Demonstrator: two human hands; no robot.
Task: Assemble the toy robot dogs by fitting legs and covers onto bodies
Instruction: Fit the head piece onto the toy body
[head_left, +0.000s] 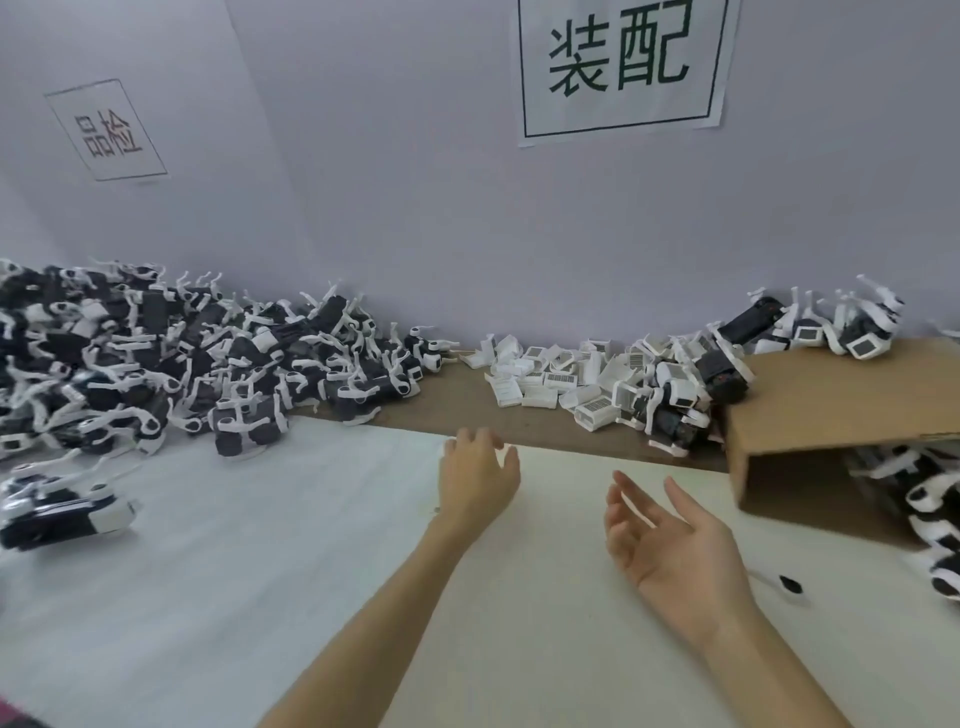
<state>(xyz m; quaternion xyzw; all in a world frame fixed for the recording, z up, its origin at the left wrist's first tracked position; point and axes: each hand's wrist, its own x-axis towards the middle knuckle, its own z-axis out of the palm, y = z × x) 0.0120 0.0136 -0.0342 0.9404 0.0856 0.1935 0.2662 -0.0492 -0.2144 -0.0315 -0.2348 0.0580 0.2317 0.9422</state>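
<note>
**Both hands empty between dogs**

Left hand (475, 480) and right hand (670, 540) hover over the counter (260, 545), fingers spread, holding nothing. Left of the fingers lies a big heap of dogs (156, 358); beyond them loose covers (561, 374); many apparently remain unfitted.

- Hands: two, a left hand (478, 480) and a right hand (670, 540), both empty.
- Paper signs on the wall: two, a large sign (621, 65) and a small sign (106, 130).
- Cardboard box (831, 415): one.
- Toy robot dogs in the left heap (171, 358): too many to count.
- Loose white covers (561, 376): several dozen, exact number unclear.
- Single dog lying apart (62, 506): one.
</note>
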